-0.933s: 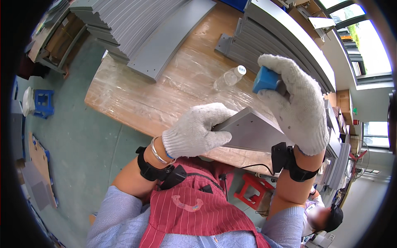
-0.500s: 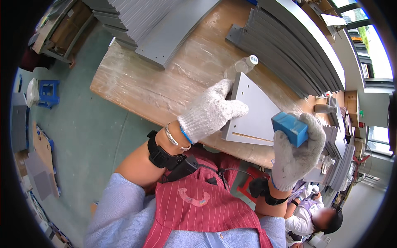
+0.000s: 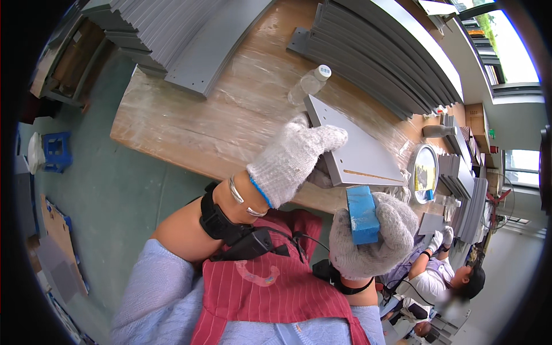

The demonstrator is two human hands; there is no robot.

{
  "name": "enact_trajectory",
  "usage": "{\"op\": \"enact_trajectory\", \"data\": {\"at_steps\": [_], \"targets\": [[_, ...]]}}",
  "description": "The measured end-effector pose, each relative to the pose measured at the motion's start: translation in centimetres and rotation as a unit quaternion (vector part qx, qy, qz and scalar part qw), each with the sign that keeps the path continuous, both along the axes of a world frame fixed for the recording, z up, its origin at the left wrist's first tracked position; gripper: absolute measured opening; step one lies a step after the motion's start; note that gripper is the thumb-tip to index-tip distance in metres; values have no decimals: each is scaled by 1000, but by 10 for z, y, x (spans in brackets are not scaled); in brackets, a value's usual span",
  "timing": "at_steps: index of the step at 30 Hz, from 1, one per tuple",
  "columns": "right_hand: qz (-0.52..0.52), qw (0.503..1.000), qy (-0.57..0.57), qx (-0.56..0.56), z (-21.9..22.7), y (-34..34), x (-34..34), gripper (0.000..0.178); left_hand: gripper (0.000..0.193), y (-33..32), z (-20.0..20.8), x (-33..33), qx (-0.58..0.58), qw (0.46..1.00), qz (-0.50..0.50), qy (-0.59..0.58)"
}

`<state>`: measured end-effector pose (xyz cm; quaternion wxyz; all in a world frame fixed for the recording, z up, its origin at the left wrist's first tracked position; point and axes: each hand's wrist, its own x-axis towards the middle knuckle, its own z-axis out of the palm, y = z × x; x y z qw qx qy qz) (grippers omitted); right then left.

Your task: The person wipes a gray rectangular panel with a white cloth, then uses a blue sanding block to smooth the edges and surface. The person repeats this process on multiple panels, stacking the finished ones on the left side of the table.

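Note:
My left hand [image 3: 296,156], in a knitted white glove, grips a grey board [image 3: 363,150] by its left edge. Its thumb lies over the board's face and the other fingers go behind it. The board is tilted up over the near side of the table; it has small holes and a narrow brown slot along its lower edge. In front of the board's lower right part, my right hand [image 3: 386,237], gloved too, is closed round a blue rectangular block [image 3: 363,216]. The block appears apart from the board. A clear bottle [image 3: 306,86] with a white cap stands just beyond the board.
Plastic film covers the wooden table [image 3: 241,115]. Stacks of grey boards [image 3: 198,63] and long grey panels [image 3: 368,63] lie at the back. A round tin [image 3: 424,172] with something yellow inside sits to the right. Another person [image 3: 434,282] works at the lower right.
My right hand has brought the blue block left and toward my body, away from the board's right edge. The round tin now shows. My left hand keeps its hold while the view has shifted.

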<state>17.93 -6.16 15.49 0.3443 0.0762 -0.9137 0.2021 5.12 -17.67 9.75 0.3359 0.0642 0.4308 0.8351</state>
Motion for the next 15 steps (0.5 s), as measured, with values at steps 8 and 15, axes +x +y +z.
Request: {"op": "enact_trajectory", "data": {"at_steps": [8, 15], "targets": [[22, 999, -11, 23, -4, -7, -1, 66, 29, -1, 6, 5, 26, 994, 6, -105], [16, 999, 0, 35, -1, -9, 1, 66, 30, -1, 7, 4, 22, 990, -7, -139]]}}
